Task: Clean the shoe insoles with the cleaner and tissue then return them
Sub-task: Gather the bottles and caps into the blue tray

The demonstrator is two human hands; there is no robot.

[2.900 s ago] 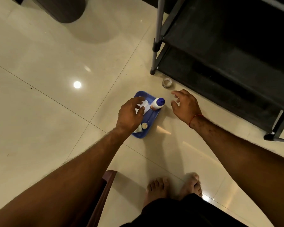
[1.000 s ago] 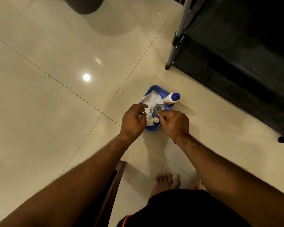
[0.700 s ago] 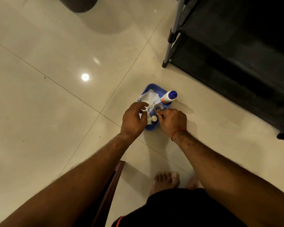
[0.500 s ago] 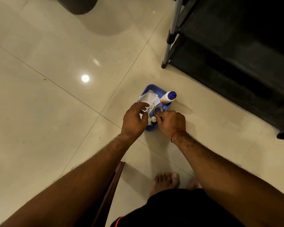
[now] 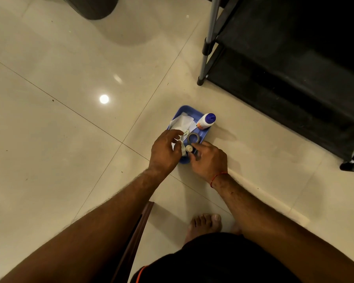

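Note:
A blue tray (image 5: 184, 108) lies on the floor tiles. In it are white tissues (image 5: 182, 121), a white cleaner bottle with a blue cap (image 5: 206, 121) lying at its right rim, a round grey tin (image 5: 193, 137) and a small cream-capped bottle (image 5: 189, 148). My left hand (image 5: 164, 151) is over the tray's near left side, thumb and fingers pinching a bit of tissue. My right hand (image 5: 210, 161) rests at the tray's near right corner, fingers loosely apart beside the small bottle and holding nothing. No insoles are in view.
A black shoe rack (image 5: 284, 64) with grey metal legs stands at the right. A dark round object (image 5: 92, 6) sits at the top left. A brown wooden edge (image 5: 140, 221) and my bare foot (image 5: 205, 223) are below the hands.
My right hand carried the round grey tin from the floor near the rack into the tray, let it go and drew back slightly. My left hand stayed on the tissue.

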